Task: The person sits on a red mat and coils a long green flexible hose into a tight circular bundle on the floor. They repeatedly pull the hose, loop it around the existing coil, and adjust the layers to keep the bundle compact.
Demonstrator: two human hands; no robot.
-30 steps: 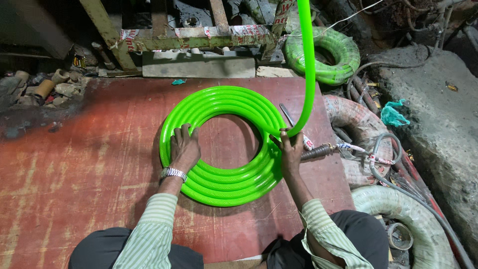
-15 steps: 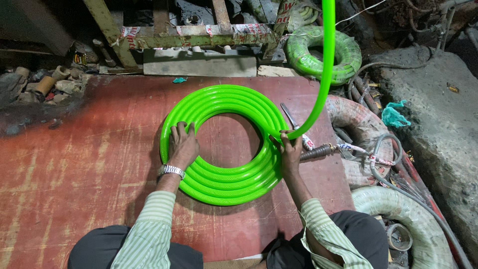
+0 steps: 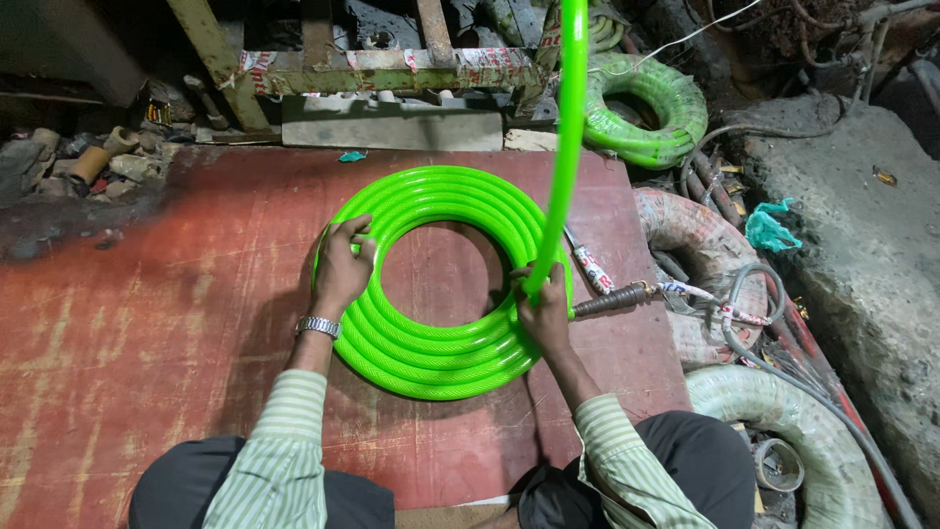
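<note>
While the left hand (image 3: 343,269) presses flat on the bright green coiled plastic hose (image 3: 436,284) lying on the red-brown wooden tabletop (image 3: 147,323), the right hand (image 3: 543,309) pinches the rising hose length; a loosened grip could probably let the springy coil unwind.

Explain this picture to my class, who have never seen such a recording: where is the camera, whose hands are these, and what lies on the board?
The camera sits on a person's head and looks down, so both arms belong to the wearer. On the red board lies a coil of bright green hose. The left hand presses on the coil's left side. The right hand grips the hose where it rises off the coil towards the top of the picture. Beside the board lie another green coil, pale coils and a metal nozzle.
</note>
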